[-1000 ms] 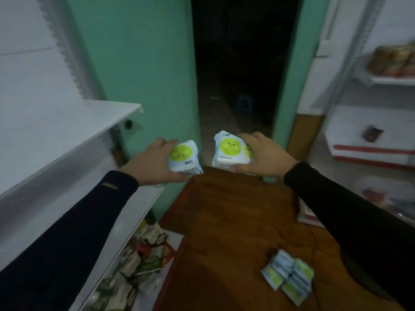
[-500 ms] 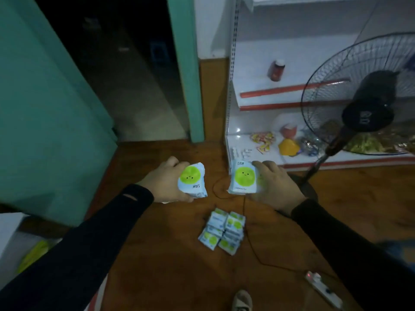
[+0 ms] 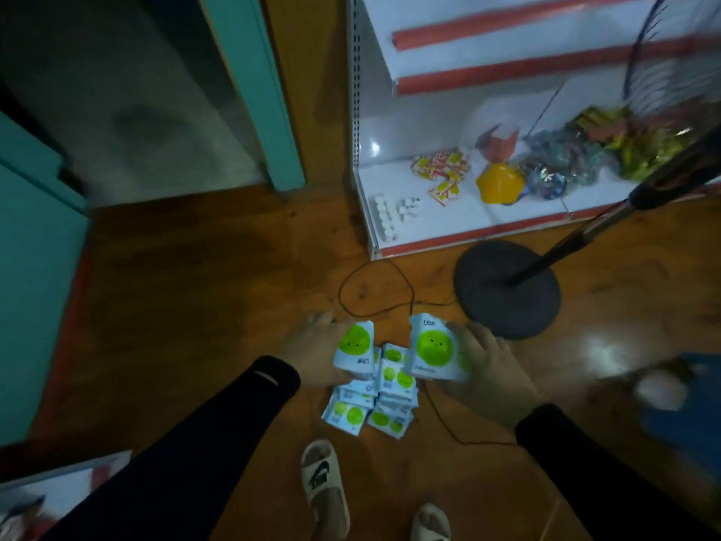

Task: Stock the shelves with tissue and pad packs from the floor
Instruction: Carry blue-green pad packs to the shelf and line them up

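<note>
My left hand (image 3: 312,351) grips a white-and-blue pad pack with a green face (image 3: 354,350). A second pack of the same kind (image 3: 434,350) sits in my right hand (image 3: 487,374). Both packs hang just above a pile of several identical packs (image 3: 370,404) on the wooden floor, between my hands. A white shelf unit with red edge strips (image 3: 460,236) stands at the upper right, its bottom shelf low to the floor.
A standing fan's round black base (image 3: 507,290) and pole stand right of the pile, with a black cable (image 3: 374,294) looping across the floor. Snack bags and a yellow item (image 3: 499,185) lie on the bottom shelf. A teal door frame (image 3: 253,91) is upper left. My sandalled feet (image 3: 324,486) are below.
The view has swung down and right, from the left shelf and doorway to the floor. Both hands, still holding their packs, have dropped low over the pile.
</note>
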A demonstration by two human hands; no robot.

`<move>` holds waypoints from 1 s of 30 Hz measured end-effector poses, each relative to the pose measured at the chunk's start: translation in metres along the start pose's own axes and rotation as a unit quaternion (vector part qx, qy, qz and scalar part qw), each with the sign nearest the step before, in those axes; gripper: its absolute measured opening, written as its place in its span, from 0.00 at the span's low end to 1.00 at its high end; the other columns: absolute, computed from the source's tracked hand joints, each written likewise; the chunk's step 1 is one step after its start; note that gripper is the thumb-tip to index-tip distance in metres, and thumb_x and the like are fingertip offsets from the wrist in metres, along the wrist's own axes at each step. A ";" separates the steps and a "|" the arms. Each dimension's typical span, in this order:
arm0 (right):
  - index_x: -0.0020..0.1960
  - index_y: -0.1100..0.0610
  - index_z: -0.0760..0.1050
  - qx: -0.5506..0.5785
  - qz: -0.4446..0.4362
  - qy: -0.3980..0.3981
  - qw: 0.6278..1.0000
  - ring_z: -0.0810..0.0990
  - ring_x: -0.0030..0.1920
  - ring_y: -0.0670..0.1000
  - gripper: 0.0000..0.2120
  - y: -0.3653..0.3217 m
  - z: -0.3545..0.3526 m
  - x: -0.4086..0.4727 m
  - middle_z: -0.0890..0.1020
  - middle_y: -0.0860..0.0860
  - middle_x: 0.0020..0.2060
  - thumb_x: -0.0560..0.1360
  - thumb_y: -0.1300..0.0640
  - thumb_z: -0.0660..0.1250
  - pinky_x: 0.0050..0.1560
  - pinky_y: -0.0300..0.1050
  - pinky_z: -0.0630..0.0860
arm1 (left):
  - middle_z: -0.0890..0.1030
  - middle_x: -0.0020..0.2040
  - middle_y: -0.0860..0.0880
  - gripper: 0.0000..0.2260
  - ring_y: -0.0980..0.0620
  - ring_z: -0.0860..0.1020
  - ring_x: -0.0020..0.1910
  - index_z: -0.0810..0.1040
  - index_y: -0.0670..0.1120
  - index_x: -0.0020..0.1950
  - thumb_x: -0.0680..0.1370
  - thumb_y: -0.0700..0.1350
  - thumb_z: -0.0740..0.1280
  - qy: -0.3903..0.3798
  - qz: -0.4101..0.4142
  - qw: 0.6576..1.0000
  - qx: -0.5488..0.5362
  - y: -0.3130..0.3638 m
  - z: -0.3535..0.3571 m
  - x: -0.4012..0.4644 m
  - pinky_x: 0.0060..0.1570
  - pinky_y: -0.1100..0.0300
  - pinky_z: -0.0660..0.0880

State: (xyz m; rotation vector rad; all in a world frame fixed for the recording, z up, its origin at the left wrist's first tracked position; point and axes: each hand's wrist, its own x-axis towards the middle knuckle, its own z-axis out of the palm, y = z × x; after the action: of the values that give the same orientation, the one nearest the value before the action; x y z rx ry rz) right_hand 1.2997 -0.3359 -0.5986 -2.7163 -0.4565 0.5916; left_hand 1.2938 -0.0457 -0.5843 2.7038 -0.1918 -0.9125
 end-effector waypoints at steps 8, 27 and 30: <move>0.75 0.50 0.58 -0.021 0.068 -0.070 0.995 0.71 0.59 0.62 0.46 0.079 0.164 0.141 0.68 0.53 0.65 0.64 0.34 0.70 0.59 0.53 0.69 | 0.65 0.68 0.46 0.42 0.43 0.63 0.67 0.52 0.51 0.78 0.71 0.65 0.67 -0.027 0.015 0.999 0.030 -0.077 0.133 0.184 0.63 0.50 0.67; 0.78 0.48 0.50 0.009 0.048 -0.156 0.987 0.54 0.75 0.58 0.34 0.164 0.336 0.246 0.50 0.53 0.77 0.78 0.40 0.60 0.71 0.55 0.60 | 0.63 0.74 0.45 0.29 0.42 0.60 0.72 0.60 0.51 0.76 0.78 0.60 0.61 -0.017 -0.019 0.999 -0.032 -0.120 0.277 0.326 0.68 0.53 0.61; 0.77 0.51 0.55 0.017 0.016 -0.100 0.995 0.61 0.72 0.60 0.34 0.112 0.250 0.223 0.56 0.56 0.75 0.76 0.39 0.61 0.68 0.54 0.64 | 0.71 0.68 0.45 0.28 0.42 0.67 0.67 0.67 0.52 0.71 0.74 0.63 0.59 0.050 -0.026 0.996 -0.064 -0.113 0.195 0.267 0.65 0.52 0.66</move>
State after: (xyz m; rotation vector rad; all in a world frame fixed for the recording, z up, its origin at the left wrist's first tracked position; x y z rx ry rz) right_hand 1.4077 -0.2930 -0.9320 -2.6482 -0.4475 0.8772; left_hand 1.3904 -0.0377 -0.9206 2.6386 -0.0400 -0.7722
